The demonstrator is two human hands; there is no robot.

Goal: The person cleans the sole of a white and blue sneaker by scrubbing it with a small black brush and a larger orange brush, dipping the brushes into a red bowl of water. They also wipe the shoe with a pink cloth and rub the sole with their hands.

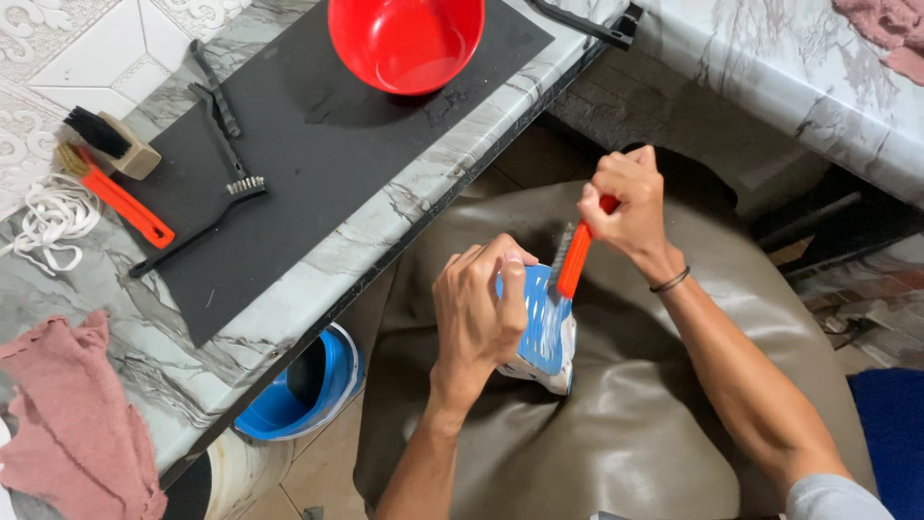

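A marble-patterned table (385,207) carries a dark mat (318,144) with a red bowl (406,40) at its twelve o'clock, brushes (115,193) at nine, a pink rag (72,424) at seven.

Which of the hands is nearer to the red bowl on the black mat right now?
The right. The right hand, gripping an orange-handled brush, sits below and to the right of the red bowl. The left hand, holding the blue-soled shoe, is lower in the view, farther away.

Shoe-cleaning workbench: brushes (154,197) on a marble-patterned table (385,226) (apron (635,424) over lap).
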